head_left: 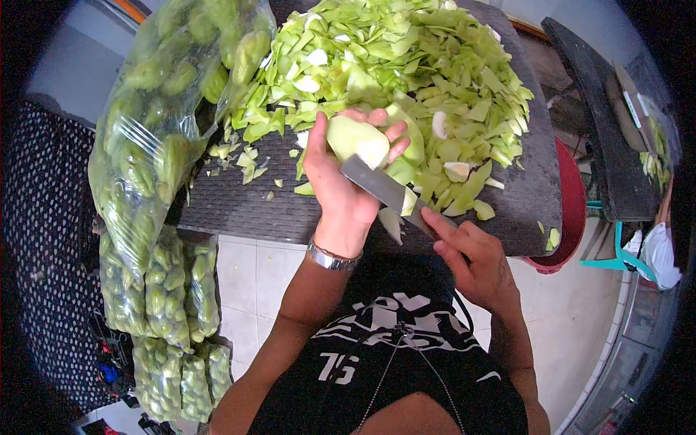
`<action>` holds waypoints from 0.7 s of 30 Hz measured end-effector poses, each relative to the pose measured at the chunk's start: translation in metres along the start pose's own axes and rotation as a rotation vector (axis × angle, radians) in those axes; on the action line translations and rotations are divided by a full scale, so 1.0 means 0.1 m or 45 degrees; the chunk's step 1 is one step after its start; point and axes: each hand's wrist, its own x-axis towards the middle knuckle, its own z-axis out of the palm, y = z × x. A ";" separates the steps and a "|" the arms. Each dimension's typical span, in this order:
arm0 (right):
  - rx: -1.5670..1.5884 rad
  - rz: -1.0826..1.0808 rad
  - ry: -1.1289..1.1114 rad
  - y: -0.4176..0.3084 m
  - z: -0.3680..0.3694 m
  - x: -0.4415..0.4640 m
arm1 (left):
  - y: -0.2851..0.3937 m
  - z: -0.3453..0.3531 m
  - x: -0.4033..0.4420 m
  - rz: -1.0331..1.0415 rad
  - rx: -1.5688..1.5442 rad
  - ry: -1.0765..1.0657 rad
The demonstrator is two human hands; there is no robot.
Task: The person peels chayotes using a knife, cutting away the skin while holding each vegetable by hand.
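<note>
A peeled, pale green chayote [351, 138] rests in the upturned palm of my left hand [335, 181], its fingers curled up around the far side. My right hand [475, 261] grips the handle of a knife [380, 188]. The wide blade points up and left, its tip at the near end of the chayote. A slice of pale flesh [409, 201] clings to the blade. Just beyond my hands spreads a big heap of green peelings [391, 58] with some whitish pieces among them.
The dark table [254, 206] ends close to my body. A large clear bag of whole chayotes [156, 123] leans over its left side, and several more filled bags [163, 290] are on the floor. A red tub [569, 196] stands at the right beneath the edge, near another table [602, 116].
</note>
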 end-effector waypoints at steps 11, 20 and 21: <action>-0.164 0.075 0.063 -0.08 0.06 -0.01 | -0.11 -0.16 0.00 -0.034 -0.208 -0.254; 1.110 0.678 -0.053 0.25 -0.22 -0.27 | 0.21 -0.04 0.18 0.115 0.079 0.117; 1.143 0.537 -0.117 0.27 -0.24 -0.27 | 0.17 -0.03 0.17 0.037 0.058 0.113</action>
